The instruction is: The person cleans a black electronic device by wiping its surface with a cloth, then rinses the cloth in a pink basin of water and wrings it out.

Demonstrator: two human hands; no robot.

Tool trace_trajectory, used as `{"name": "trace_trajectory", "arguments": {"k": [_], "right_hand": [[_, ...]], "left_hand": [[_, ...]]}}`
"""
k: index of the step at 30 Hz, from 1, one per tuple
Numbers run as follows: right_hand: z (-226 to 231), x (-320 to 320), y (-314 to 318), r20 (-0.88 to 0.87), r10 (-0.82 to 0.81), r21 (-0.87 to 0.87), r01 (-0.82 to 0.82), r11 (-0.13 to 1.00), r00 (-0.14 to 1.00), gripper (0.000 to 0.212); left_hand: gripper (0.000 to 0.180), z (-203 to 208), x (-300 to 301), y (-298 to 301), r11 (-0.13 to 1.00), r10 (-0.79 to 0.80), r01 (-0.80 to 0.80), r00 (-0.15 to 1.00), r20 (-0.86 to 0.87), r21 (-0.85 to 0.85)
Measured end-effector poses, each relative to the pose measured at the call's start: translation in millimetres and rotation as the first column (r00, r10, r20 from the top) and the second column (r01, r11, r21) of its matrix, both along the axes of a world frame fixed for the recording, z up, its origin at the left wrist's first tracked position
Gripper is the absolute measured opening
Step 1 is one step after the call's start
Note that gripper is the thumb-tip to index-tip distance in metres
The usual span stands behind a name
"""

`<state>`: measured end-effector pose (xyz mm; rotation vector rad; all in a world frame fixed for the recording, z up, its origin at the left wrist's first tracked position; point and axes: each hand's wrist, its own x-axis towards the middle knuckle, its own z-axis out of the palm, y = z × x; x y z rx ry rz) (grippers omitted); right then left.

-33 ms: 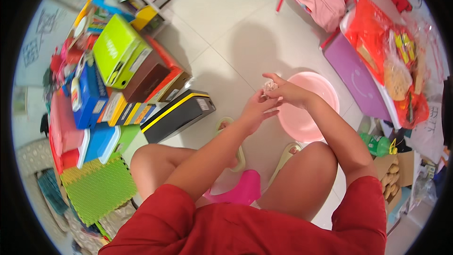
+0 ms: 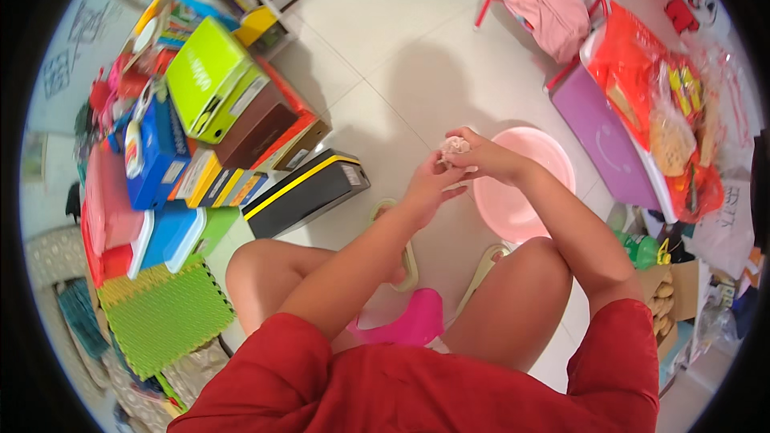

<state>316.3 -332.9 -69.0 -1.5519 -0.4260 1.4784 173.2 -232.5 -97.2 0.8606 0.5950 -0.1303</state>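
Observation:
A small, pale pinkish-white crumpled bundle (image 2: 455, 147) is pinched between my two hands, above the floor and just left of the basin. It is too small to name its kind. My left hand (image 2: 431, 188) holds it from the near left side, thumb and forefinger against it, the other fingers stretched toward the basin. From the right, my right hand (image 2: 493, 160) closes its fingers around the bundle; part of its grip is hidden. The round light-pink basin (image 2: 553, 148) stands on the floor under my right wrist.
Stacked boxes, including a bright green box (image 2: 204, 84) and a long black box (image 2: 309, 192), stand on the left beside green foam mats (image 2: 164, 313). A purple bin (image 2: 597, 128) with bags, a green bottle (image 2: 642, 250) and a red-framed chair (image 2: 485, 0) line the right. A bright pink stool (image 2: 413, 321) is between my legs.
My right hand's raised finger has come down toward the bundle. More of the bundle shows between my fingers. The whole view has shifted slightly.

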Motion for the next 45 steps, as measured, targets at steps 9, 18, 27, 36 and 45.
{"name": "trace_trajectory", "arguments": {"k": [9,18,27,36,45], "right_hand": [[48.2,-159.6,130.6,0.238,-0.242,0.022,0.243,0.97,0.941,0.039],[41.9,-194.5,146.9,-0.209,-0.388,0.115,0.416,0.902,0.898,0.037],[54.3,-205.0,209.2,-0.253,-0.045,0.101,0.072,0.992,0.967,0.037],[69.7,-219.0,259.9,-0.065,0.054,0.174,-0.041,0.984,0.996,0.039],[60.3,-205.8,277.2,0.158,0.274,0.096,-0.291,0.952,0.949,0.052]], "left_hand": [[0.053,53.5,-135.3,136.0,0.758,0.095,-0.086,0.995,0.022,0.647],[0.042,80.8,-193.7,171.9,0.854,0.096,-0.127,0.991,0.088,0.505],[0.025,98.4,-229.6,193.4,0.894,0.354,-0.319,0.933,-0.062,0.316],[0.006,92.6,-247.1,222.7,0.718,0.489,-0.408,0.872,0.007,0.564],[0.019,94.8,-265.3,263.0,0.639,0.719,-0.663,0.695,0.003,0.391]]}}
